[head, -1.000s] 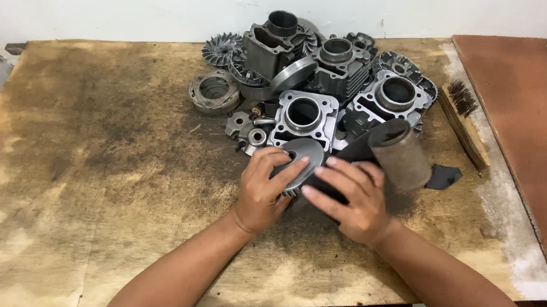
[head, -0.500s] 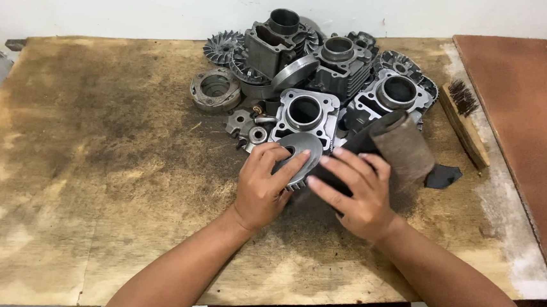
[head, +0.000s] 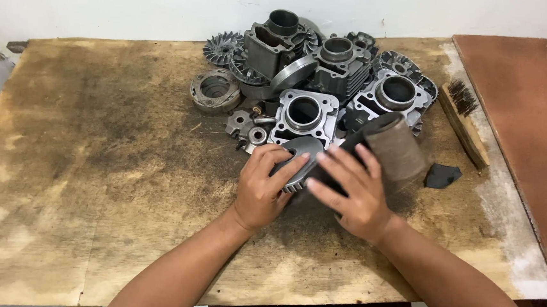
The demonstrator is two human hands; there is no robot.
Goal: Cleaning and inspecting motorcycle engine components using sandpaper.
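To the left of my left hand the stained wooden table lies bare, room enough to pass all the way to its edge. Straight ahead the way is blocked: a crowded heap of engine cylinder blocks and a finned pulley stands against the wall. Just beside my right hand, a rusty drum, a black scrap and a wire brush narrow that side.
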